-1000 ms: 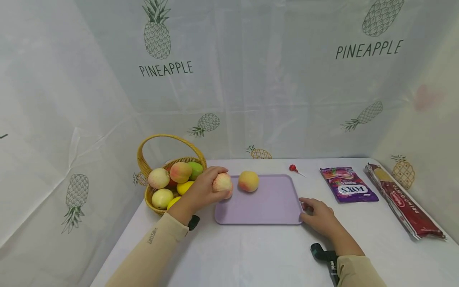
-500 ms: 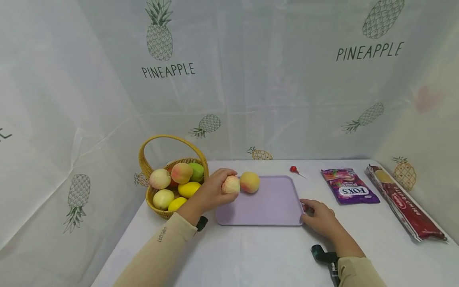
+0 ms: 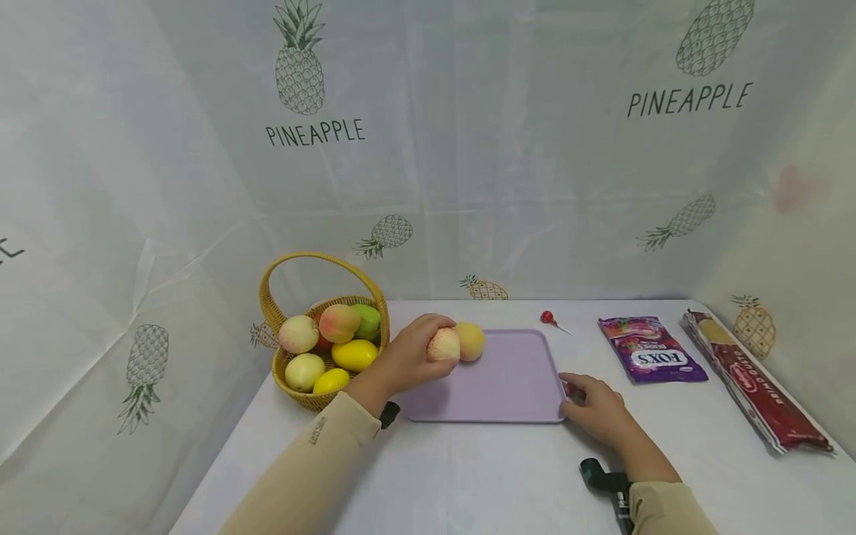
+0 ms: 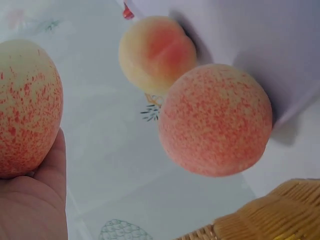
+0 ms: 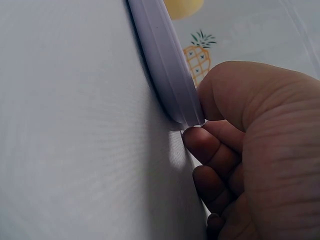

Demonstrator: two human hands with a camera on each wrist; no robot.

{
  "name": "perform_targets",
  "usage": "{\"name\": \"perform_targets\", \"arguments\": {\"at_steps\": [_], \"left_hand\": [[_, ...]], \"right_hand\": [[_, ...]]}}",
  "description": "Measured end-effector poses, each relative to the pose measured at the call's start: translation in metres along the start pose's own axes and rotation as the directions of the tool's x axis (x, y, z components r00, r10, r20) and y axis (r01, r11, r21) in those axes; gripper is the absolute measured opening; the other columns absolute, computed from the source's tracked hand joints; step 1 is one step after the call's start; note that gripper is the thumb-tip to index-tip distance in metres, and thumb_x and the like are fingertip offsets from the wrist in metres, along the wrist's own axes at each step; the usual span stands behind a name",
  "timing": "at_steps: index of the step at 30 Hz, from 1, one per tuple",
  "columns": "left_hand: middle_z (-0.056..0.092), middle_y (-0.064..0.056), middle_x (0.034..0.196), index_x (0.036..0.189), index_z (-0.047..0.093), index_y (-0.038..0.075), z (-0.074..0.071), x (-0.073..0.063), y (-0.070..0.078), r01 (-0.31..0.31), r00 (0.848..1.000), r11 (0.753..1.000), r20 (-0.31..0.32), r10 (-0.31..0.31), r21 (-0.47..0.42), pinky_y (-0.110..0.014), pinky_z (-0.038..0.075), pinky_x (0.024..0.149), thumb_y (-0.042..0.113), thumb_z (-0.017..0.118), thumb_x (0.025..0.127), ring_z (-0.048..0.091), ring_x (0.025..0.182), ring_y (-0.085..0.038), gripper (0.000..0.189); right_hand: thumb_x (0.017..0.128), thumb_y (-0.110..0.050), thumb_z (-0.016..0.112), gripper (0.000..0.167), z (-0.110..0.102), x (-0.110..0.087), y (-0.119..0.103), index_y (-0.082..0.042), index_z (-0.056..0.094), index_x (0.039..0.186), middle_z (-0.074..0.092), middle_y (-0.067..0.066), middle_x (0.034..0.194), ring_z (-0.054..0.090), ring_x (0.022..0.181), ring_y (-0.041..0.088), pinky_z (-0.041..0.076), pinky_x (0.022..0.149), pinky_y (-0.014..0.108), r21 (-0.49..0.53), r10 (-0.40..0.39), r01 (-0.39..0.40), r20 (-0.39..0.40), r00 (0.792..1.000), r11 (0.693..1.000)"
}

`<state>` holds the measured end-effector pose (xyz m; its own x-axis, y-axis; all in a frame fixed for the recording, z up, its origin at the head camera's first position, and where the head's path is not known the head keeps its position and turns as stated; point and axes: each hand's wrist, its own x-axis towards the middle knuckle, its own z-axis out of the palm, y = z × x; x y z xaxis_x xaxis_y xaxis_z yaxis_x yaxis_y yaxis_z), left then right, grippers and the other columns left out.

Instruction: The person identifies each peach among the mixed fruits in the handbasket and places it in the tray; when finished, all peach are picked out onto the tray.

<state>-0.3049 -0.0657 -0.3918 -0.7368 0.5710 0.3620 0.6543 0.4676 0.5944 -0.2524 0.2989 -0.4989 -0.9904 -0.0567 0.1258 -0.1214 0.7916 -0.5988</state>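
At the left stands a wicker basket (image 3: 267, 306) of fruit (image 3: 354, 355); right of it, the left hand (image 3: 411, 357) has its fingers wrapped round a speckled peach (image 3: 443, 345), near a yellow peach (image 3: 472, 342) and another speckled one (image 4: 216, 120) on the lilac tray (image 3: 508, 386). At the tray's right edge, the right hand (image 3: 598, 407) seems, with fingers partly hidden, to pinch the rim.

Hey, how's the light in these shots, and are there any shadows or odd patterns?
Head view: soft light, a faint shadow on the tray below the left hand; left wrist view: soft shadows on the tray beside the speckled peach and the yellow-red peach; right wrist view: dimmer, a broad shadow on the white table beside the tray's edge, and faint ripple-like lines across that surface.
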Motion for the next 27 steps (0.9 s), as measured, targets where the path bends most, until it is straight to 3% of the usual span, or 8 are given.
{"name": "perform_targets", "arguments": {"at_steps": [10,17,27], "left_hand": [[0.056,0.001,0.140,0.139,0.055,0.007,0.011,0.012,0.005,-0.002,1.000,1.000,0.031,0.002,-0.008,-0.027,0.055,0.094,0.020,0.079,0.088,0.059,0.108,-0.013,0.058],[0.057,0.008,0.138,0.135,0.058,0.018,0.021,0.022,0.010,-0.010,0.999,0.997,0.037,0.007,0.071,-0.028,0.054,0.088,0.029,0.077,0.087,0.058,0.106,-0.009,0.052],[0.057,0.006,0.139,0.136,0.057,0.018,0.034,0.034,0.010,-0.046,0.997,0.998,0.064,0.043,0.032,-0.024,0.053,0.088,0.027,0.076,0.089,0.057,0.105,-0.010,0.052]], "right_hand": [[0.083,-0.019,0.074,0.058,-0.001,-0.001,-0.003,-0.001,0.062,0.137,0.069,0.005,0.105,0.055,0.094,0.023,0.038,0.087,0.049,0.005,0.009,-0.009,0.001,1.000,1.000],[0.083,-0.018,0.073,0.058,0.001,-0.001,-0.002,-0.003,0.062,0.138,0.068,0.004,0.106,0.055,0.096,0.023,0.038,0.087,0.047,0.011,0.031,-0.031,0.006,1.000,0.999],[0.083,-0.018,0.073,0.057,0.003,0.000,0.001,-0.004,0.063,0.138,0.068,0.002,0.105,0.056,0.098,0.023,0.038,0.090,0.050,0.000,0.017,-0.017,-0.007,1.000,1.000]]}}
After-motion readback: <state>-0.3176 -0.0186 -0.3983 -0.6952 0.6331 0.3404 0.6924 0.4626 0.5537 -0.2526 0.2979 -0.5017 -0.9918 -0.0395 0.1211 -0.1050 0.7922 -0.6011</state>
